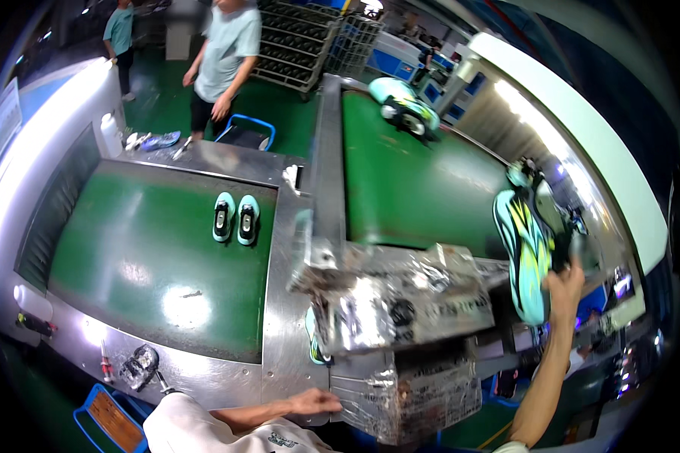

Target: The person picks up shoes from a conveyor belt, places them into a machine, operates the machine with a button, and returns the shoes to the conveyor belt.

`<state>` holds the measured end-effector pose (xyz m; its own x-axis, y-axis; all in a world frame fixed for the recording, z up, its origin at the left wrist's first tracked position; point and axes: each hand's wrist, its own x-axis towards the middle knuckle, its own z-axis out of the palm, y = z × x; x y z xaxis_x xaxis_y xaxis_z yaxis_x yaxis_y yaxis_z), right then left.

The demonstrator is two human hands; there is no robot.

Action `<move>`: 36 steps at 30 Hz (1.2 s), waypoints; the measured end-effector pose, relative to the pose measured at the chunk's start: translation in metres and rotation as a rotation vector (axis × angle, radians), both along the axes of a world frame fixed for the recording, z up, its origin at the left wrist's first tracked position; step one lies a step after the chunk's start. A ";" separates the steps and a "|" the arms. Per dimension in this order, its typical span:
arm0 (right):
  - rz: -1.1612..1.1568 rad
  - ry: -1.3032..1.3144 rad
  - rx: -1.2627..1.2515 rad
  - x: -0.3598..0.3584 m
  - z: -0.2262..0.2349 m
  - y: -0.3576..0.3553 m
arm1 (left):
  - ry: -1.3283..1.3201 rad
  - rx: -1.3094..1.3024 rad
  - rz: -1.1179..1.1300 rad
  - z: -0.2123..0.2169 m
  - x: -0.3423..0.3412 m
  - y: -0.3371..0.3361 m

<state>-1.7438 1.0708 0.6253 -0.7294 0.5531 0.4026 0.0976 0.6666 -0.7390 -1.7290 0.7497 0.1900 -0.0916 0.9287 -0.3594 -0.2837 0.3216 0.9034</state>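
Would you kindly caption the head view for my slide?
Right hand holding a teal-and-yellow shoe; a shoe pair on a green surface.

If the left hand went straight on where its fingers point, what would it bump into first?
Most likely the lower wrapped box, just right of the left hand; depth is unclear, so they may be touching.

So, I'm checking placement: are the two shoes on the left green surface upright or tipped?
Upright: the left shoe and right shoe show their openings facing up, soles out of sight.
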 end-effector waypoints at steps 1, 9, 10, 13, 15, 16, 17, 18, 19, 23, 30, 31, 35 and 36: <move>0.038 0.059 0.038 0.052 -0.006 -0.008 | -0.195 0.102 -0.142 0.025 0.012 0.006; 0.474 -0.140 -0.045 0.292 -0.027 -0.141 | -1.524 0.336 -0.919 0.208 0.099 0.070; 0.450 -0.231 0.026 0.320 -0.032 -0.153 | -1.443 0.256 -0.933 0.236 0.111 0.069; 0.156 -0.478 -0.085 0.416 -0.061 -0.210 | -1.129 -0.086 -1.235 0.208 0.191 0.081; -0.091 -0.469 0.012 0.471 -0.087 -0.244 | -1.080 -0.196 -1.096 0.202 0.234 0.068; -0.333 -0.427 0.133 0.490 -0.099 -0.261 | -0.930 -0.165 -0.997 0.212 0.251 0.065; -0.651 -0.311 0.247 0.503 -0.125 -0.274 | -0.834 -0.075 -0.944 0.203 0.263 0.066; -0.945 -0.127 0.267 0.527 -0.152 -0.296 | -0.737 0.072 -1.078 0.206 0.292 0.073; -0.988 0.163 0.043 0.542 -0.168 -0.318 | -0.628 0.240 -1.017 0.209 0.320 0.073; -1.144 0.743 -0.509 0.591 -0.251 -0.382 | -0.361 0.466 -0.894 0.189 0.437 0.050; -1.628 1.395 -0.311 0.687 -0.299 -0.448 | -0.161 0.498 -1.360 0.169 0.580 0.023; -1.672 1.378 -0.187 0.701 -0.306 -0.462 | -0.101 0.487 -1.396 0.164 0.605 0.029; -1.920 1.347 -0.015 0.737 -0.304 -0.508 | -0.008 0.311 -1.337 0.132 0.740 0.053; -1.924 1.397 0.036 0.741 -0.298 -0.517 | 0.081 0.315 -1.286 0.111 0.779 0.059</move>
